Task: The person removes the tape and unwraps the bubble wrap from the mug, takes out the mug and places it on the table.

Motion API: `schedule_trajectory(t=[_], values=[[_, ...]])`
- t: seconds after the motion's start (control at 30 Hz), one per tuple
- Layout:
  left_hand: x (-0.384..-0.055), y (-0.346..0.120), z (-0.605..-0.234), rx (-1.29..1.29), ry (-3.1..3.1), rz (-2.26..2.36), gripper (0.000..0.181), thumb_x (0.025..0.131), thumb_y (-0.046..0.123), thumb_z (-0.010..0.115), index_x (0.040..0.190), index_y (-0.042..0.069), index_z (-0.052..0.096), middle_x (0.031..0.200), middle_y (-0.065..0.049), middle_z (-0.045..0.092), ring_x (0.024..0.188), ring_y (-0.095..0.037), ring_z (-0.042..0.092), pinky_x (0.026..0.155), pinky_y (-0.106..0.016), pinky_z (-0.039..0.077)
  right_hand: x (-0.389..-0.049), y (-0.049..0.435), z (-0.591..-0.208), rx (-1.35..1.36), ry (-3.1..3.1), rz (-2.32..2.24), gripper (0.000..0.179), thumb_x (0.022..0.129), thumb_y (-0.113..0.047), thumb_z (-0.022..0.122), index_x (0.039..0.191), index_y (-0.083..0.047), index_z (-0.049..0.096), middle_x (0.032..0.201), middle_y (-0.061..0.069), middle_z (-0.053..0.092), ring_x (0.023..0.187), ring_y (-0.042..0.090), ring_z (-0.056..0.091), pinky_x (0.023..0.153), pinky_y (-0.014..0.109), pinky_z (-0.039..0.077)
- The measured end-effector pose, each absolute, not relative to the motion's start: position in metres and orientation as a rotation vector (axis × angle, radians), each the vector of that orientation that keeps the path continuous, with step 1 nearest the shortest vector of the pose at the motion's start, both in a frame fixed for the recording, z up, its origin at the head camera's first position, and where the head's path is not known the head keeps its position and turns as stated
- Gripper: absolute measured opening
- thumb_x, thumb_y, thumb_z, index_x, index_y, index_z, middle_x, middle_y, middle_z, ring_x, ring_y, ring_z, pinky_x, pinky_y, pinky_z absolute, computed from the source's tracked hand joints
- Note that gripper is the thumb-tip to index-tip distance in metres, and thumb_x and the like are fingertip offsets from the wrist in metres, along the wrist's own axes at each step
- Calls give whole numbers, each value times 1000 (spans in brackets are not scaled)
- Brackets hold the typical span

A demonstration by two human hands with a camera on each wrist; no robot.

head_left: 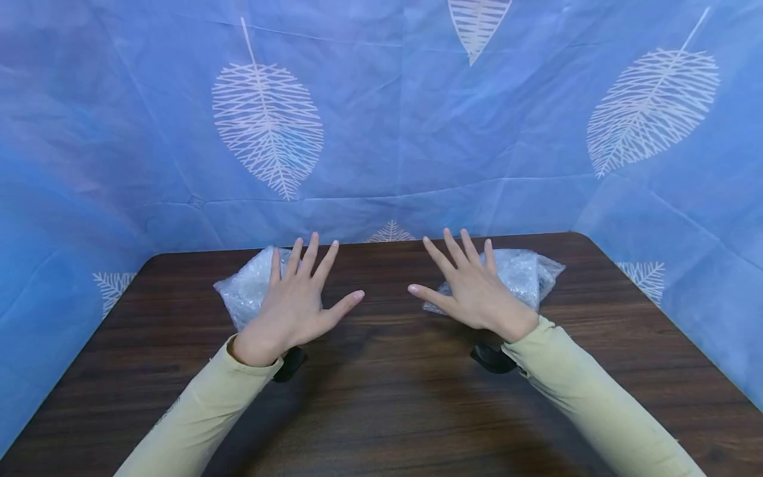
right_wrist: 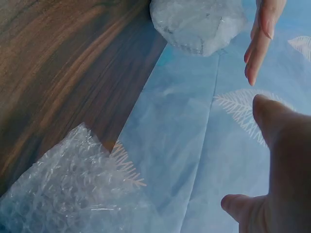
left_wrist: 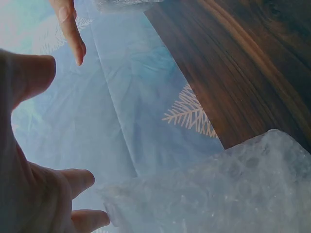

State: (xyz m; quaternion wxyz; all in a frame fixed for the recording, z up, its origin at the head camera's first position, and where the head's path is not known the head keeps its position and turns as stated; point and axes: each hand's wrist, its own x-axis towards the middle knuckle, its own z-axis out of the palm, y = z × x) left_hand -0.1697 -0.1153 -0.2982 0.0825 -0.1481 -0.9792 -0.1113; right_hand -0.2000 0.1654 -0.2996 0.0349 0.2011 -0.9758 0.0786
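Observation:
My left hand [head_left: 292, 305] is spread flat with fingers straight, held in front of a bundle of clear bubble wrap [head_left: 246, 288] at the back left of the table. My right hand [head_left: 477, 285], fingers spread too, partly covers a second bubble-wrap bundle [head_left: 524, 271] at the back right. Both hands hold nothing. In the left wrist view the near bubble wrap [left_wrist: 223, 194] lies below and beside the fingers, apart from the thumb. The right wrist view shows crumpled bubble wrap [right_wrist: 73, 189] at lower left. Whatever the wraps may contain is hidden.
The dark wood-grain table [head_left: 381, 397] has rounded back corners. A blue cloth with white leaf prints [head_left: 381, 119] hangs behind it and along both sides. Black straps [head_left: 493, 358] show under the wrists, by the pale yellow sleeves [head_left: 203, 411].

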Motion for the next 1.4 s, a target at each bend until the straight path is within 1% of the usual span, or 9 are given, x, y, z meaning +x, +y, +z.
schedule_trajectory(t=[0.23,0.47,0.6,0.73,0.9,1.03,1.13,1.27,1.4], values=[[-171,-119,-293,-443,-2940,-301,86,90,70,39,155,18,15,161,-14,5,148,-36,3,116,-57,-3,-197,164,-296,675,-2950,295,83,91,-67,44,155,-21,17,161,17,6,147,40,-2,112,65,-4],[-171,-127,-292,-461,-2940,-314,78,95,64,37,153,15,22,160,-15,11,147,-37,9,117,-56,1,-197,161,-297,731,-2865,311,80,90,-61,52,151,-14,30,156,18,24,147,38,10,115,61,4],[-168,-134,-291,-489,-2909,-323,69,98,53,41,150,8,32,159,-18,17,145,-39,17,117,-56,6,-196,159,-297,768,-2801,334,74,90,-54,58,146,-10,39,151,19,35,145,38,19,115,58,12],[-165,-143,-292,-529,-2858,-324,61,100,44,44,143,0,42,155,-22,26,141,-41,26,116,-56,14,-195,155,-299,800,-2735,375,64,91,-46,62,138,-5,50,143,19,46,141,37,29,112,59,23],[-164,-160,-291,-543,-2793,-269,49,102,33,43,136,-1,50,148,-26,37,136,-43,36,112,-57,25,-196,147,-301,847,-2649,452,50,91,-36,65,129,-4,58,135,17,53,136,37,37,109,57,31],[-165,-173,-292,-521,-2800,-203,44,103,25,42,137,0,50,146,-27,39,133,-44,38,109,-58,30,-195,142,-304,859,-2625,509,44,90,-32,66,124,-4,61,132,16,56,133,36,42,107,53,35],[-164,-183,-295,-518,-2789,-192,42,101,20,45,138,1,49,144,-28,41,131,-45,40,107,-59,32,-194,138,-306,855,-2632,542,42,91,-32,66,122,-5,62,130,15,58,132,34,44,106,52,38],[-164,-193,-300,-521,-2761,-205,46,98,16,50,141,2,44,142,-29,43,129,-45,42,104,-60,34,-192,135,-310,848,-2640,589,38,91,-31,65,120,-6,63,128,14,60,130,33,46,104,51,40],[-163,-202,-301,-475,-2786,-218,51,98,17,50,143,-3,38,142,-31,40,130,-47,40,104,-61,34,-190,131,-314,865,-2641,614,36,91,-31,66,118,-8,64,127,13,61,128,32,49,103,50,42]])
